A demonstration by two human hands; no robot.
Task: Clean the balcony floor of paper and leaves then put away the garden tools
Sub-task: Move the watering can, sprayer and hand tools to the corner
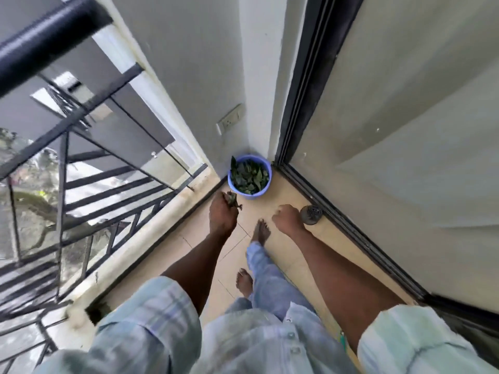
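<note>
A blue bucket [266, 182] stands in the far corner of the balcony, filled with green leaves [249, 176]. My left hand [222, 211] grips a small bunch of leaves [232, 200] a short way in front of the bucket. My right hand [286, 218] is curled into a fist to the right, and nothing shows in it. Beige floor tiles [280, 252] lie under both hands and my bare feet.
A round metal drain cover [311, 214] sits on the floor by the black sliding-door track [351, 233] at right. A black metal railing [89, 201] on a low curb bounds the left side. A wall socket [230, 122] is above the bucket.
</note>
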